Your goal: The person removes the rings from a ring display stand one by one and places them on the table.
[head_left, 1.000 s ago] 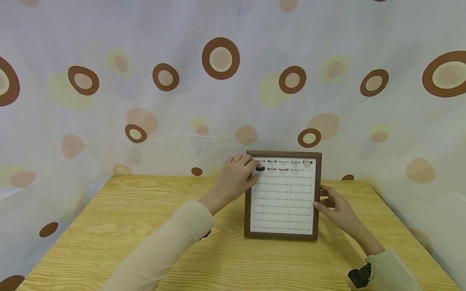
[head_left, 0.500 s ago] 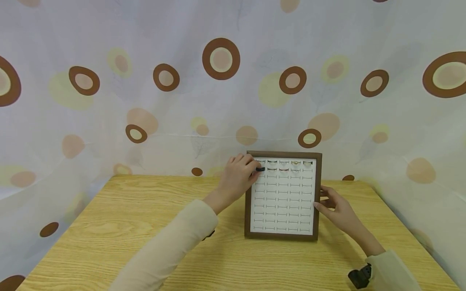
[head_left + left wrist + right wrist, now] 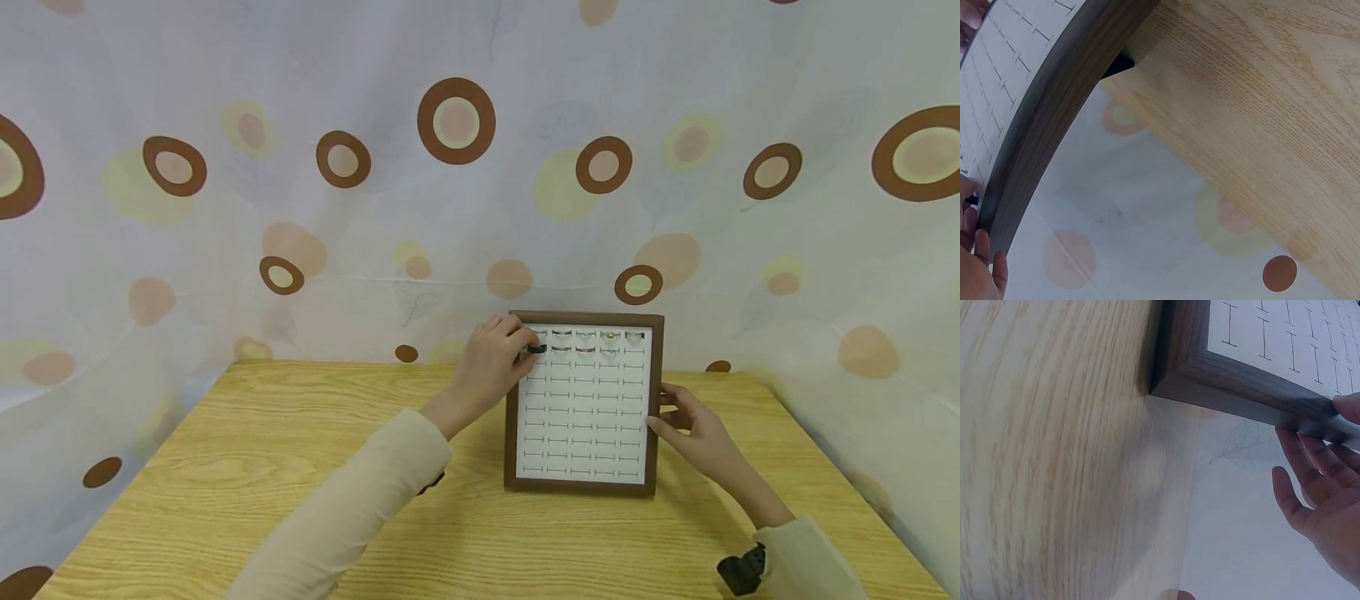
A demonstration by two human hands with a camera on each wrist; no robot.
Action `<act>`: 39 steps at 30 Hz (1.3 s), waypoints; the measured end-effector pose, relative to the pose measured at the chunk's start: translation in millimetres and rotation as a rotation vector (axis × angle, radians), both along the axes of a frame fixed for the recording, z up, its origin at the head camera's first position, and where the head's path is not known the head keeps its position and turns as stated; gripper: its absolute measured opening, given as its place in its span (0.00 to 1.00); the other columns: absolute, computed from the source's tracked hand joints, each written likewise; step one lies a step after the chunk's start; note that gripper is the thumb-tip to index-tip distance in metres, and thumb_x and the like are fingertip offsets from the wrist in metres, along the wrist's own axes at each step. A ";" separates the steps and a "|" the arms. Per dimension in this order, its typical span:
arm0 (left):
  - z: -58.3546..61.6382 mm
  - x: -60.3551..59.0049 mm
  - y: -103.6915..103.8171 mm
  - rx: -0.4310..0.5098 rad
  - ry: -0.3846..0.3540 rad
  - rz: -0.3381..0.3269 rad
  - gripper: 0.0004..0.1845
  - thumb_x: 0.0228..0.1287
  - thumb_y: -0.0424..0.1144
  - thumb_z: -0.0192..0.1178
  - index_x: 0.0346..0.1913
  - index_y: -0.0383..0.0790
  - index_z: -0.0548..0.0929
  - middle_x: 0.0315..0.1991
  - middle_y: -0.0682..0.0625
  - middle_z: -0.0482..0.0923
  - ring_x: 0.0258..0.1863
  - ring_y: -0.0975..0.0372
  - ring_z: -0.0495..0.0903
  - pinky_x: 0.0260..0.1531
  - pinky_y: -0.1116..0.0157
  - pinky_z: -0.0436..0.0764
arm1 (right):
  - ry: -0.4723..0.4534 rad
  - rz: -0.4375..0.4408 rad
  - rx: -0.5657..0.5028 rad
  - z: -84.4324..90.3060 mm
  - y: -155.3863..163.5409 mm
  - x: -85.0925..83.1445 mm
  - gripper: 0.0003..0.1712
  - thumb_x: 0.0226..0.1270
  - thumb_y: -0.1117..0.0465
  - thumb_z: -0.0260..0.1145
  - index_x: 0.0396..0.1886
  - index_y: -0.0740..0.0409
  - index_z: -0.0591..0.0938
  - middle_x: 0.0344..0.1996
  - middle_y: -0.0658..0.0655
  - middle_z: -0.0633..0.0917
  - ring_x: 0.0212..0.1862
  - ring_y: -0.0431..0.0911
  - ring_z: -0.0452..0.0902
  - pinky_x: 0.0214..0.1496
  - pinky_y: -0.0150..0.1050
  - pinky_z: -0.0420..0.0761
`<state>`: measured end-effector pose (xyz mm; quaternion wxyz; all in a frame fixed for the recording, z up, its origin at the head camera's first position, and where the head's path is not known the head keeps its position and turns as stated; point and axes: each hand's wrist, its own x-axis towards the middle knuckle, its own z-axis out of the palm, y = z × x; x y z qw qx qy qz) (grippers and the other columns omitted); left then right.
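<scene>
A brown-framed ring display board [image 3: 582, 486] stands propped upright on the table, its white face lined with rows of slots. At its upper left, my left hand [image 3: 486, 360] pinches a black ring [image 3: 537, 349] between thumb and forefinger, at the first slot of the second row. Several other rings [image 3: 585, 351] sit in the top two rows. My right hand [image 3: 697, 435] holds the board's right side, thumb on the front edge and fingers along the side. The right wrist view shows those fingers [image 3: 1313, 465] against the dark wood; in the left wrist view the left hand [image 3: 975, 275] is partly cut off.
The board rests on a wood-grain table [image 3: 337, 517], near its far edge. Behind hangs a pale curtain [image 3: 465, 217] with brown circles. A black support [image 3: 1120, 65] juts from behind the board. A black device [image 3: 741, 570] is strapped at the right wrist.
My left thumb has moved up to meet the forefinger on the black ring, and the left forearm has shifted slightly right. The board and right hand have stayed in place.
</scene>
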<state>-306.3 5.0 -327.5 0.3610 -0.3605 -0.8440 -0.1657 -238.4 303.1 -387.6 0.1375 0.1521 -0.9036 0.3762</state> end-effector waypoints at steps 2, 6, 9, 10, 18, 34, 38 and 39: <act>-0.1 -0.4 0.0 -0.003 -0.002 -0.002 0.05 0.57 0.42 0.62 0.36 0.47 0.80 0.34 0.55 0.74 0.32 0.63 0.70 0.32 0.67 0.69 | 0.001 0.000 -0.001 0.3 -0.2 0.3 0.31 0.63 0.64 0.60 0.63 0.71 0.62 0.51 0.71 0.75 0.44 0.58 0.78 0.39 0.29 0.77; 0.1 -0.6 0.0 -0.013 -0.007 -0.006 0.05 0.57 0.41 0.62 0.36 0.47 0.80 0.34 0.55 0.74 0.32 0.63 0.69 0.32 0.67 0.69 | 0.014 -0.004 0.009 0.5 -0.8 0.9 0.31 0.62 0.64 0.60 0.62 0.71 0.63 0.50 0.70 0.76 0.42 0.54 0.79 0.38 0.30 0.77; 0.6 -0.9 0.0 -0.019 -0.006 -0.013 0.05 0.57 0.41 0.62 0.36 0.46 0.80 0.33 0.54 0.73 0.31 0.62 0.69 0.33 0.67 0.70 | 0.026 -0.003 0.013 0.7 -1.1 1.4 0.30 0.62 0.65 0.61 0.61 0.71 0.63 0.49 0.70 0.76 0.41 0.47 0.80 0.38 0.30 0.77; 0.8 -1.1 0.0 -0.021 -0.004 -0.014 0.05 0.57 0.41 0.62 0.36 0.46 0.80 0.33 0.54 0.73 0.31 0.62 0.69 0.34 0.67 0.70 | 0.029 -0.003 0.014 0.9 -1.2 1.6 0.30 0.62 0.65 0.61 0.61 0.71 0.64 0.49 0.70 0.77 0.40 0.44 0.79 0.37 0.29 0.77; 4.3 -2.3 -1.3 -0.047 -0.003 -0.043 0.05 0.56 0.40 0.62 0.35 0.45 0.79 0.33 0.53 0.74 0.31 0.62 0.70 0.35 0.67 0.71 | 0.037 0.002 0.010 1.2 -1.3 1.5 0.30 0.61 0.65 0.61 0.61 0.71 0.64 0.48 0.70 0.77 0.39 0.34 0.77 0.37 0.27 0.76; 10.3 -1.6 -5.8 -0.075 -0.108 -0.077 0.05 0.59 0.40 0.60 0.36 0.44 0.79 0.34 0.53 0.73 0.33 0.62 0.69 0.36 0.68 0.70 | 0.046 0.000 0.023 0.4 -0.9 -0.3 0.30 0.61 0.65 0.62 0.61 0.70 0.64 0.48 0.69 0.77 0.40 0.45 0.80 0.37 0.27 0.77; 10.3 -2.2 -6.3 -0.072 -0.116 -0.088 0.05 0.58 0.40 0.61 0.36 0.45 0.79 0.34 0.53 0.73 0.33 0.62 0.69 0.36 0.68 0.70 | 0.046 -0.004 0.029 -0.5 0.1 -1.0 0.30 0.61 0.65 0.62 0.61 0.70 0.64 0.48 0.69 0.77 0.40 0.45 0.79 0.37 0.27 0.77; 10.2 -2.4 -6.4 -0.073 -0.117 -0.090 0.05 0.58 0.40 0.61 0.36 0.45 0.78 0.34 0.53 0.73 0.33 0.62 0.69 0.36 0.68 0.70 | 0.047 -0.004 0.030 -0.7 0.2 -1.2 0.30 0.61 0.65 0.62 0.61 0.70 0.64 0.48 0.69 0.77 0.40 0.45 0.80 0.37 0.27 0.77</act>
